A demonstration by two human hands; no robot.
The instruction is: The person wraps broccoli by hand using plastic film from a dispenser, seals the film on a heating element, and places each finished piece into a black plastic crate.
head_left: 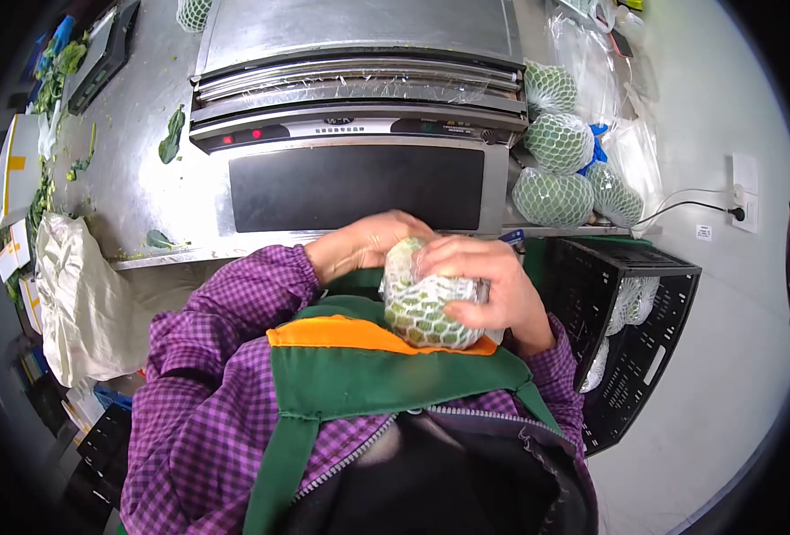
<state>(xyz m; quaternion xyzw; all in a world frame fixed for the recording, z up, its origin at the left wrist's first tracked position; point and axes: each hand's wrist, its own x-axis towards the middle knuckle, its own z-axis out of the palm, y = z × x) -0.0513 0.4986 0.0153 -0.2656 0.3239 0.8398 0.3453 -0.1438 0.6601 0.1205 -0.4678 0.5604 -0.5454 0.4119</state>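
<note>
R hand [484, 272] clamps a net-sleeved green veg [421, 314] in front of a worker's green apron [386, 379], on the near side of the wrapping machine [359, 27]; this grip is closed round the veg's right side, fingers over top, thumb nearer. L hand [368, 241] is at its far left side, fingers partly hidden; can't tell if that grip is apart or together. The machine's black pad [357, 187] lies just beyond both hands, ending close to the bench's [132, 192] near edge. Most room is L, where leaf scraps [172, 134] lie on steel; R, netted bundles [560, 143] crowd the machine's edge, w/ a black crate [631, 392] nearer. Machine's front strip bears Chinese chars, too small to read for sure, nr 2 red lights [242, 137]. Wall sticker [703, 233], R: print illegible.
</note>
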